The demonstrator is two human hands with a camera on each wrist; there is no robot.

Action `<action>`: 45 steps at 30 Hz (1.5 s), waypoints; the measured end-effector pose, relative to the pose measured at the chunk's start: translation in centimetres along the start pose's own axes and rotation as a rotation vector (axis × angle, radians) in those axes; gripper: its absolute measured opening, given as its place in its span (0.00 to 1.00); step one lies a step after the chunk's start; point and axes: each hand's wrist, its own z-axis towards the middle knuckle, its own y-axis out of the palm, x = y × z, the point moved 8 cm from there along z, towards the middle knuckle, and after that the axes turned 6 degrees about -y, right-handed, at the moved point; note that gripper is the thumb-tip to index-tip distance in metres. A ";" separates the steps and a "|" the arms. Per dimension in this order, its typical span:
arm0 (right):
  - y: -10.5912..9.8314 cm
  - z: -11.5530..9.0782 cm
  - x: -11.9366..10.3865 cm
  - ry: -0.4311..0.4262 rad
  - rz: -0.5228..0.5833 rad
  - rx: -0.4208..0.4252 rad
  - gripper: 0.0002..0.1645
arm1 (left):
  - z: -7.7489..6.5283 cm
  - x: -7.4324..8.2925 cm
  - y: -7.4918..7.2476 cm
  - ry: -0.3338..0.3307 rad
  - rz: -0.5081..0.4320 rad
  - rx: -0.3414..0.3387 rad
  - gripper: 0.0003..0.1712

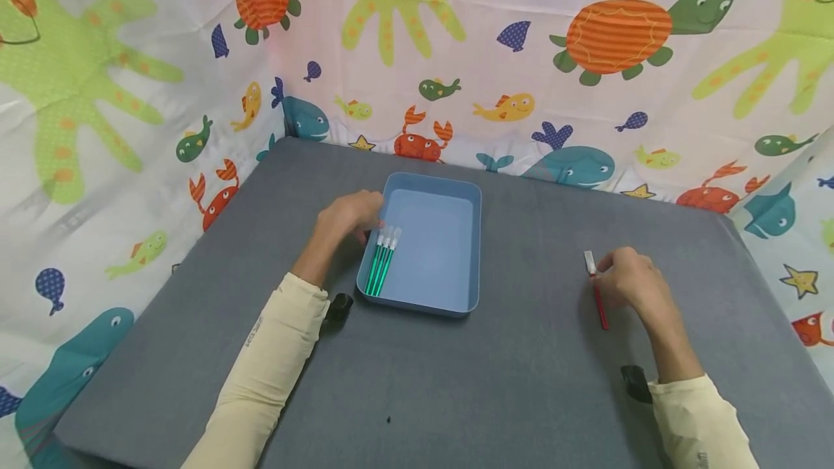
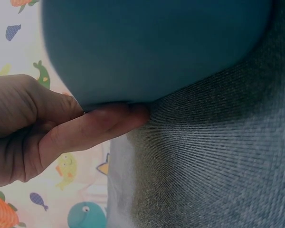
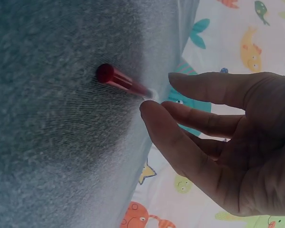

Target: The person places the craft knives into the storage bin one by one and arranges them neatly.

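Note:
A shallow blue tray (image 1: 433, 237) lies on the grey table. Several paintbrushes (image 1: 383, 263) with green handles and whitish tips lie side by side along its left side. My left hand (image 1: 350, 214) grips the tray's left wall, thumb at the rim; in the left wrist view the curled fingers (image 2: 92, 124) press low on the outside. A single paintbrush (image 1: 599, 304) with a red handle and a flat whitish tip lies to the right of the tray. My right hand (image 1: 628, 277) is right beside it, thumb and forefinger apart in the right wrist view, where the red handle (image 3: 126, 84) points toward the camera.
The grey cloth-like surface (image 1: 521, 382) covers the table. A white curtain (image 1: 423, 35) printed with sea animals hangs along the back and both sides. Dark wrist devices show at the left cuff (image 1: 337, 307) and right cuff (image 1: 635, 383). A tiny dark speck lies at the front.

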 end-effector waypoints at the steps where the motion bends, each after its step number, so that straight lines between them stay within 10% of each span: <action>1: 0.0 -0.1 0.0 0.000 -0.006 0.000 0.20 | 0.0 -0.1 0.0 -0.002 0.001 -0.001 0.20; 31: 1.0 0.1 0.8 0.022 -0.030 0.039 0.07 | -0.2 -0.2 -0.1 -0.007 -0.012 -0.008 0.21; 45: 0.0 -0.9 -2.4 -0.018 -0.016 0.070 0.09 | -0.1 -0.3 0.2 -0.014 -0.016 -0.005 0.20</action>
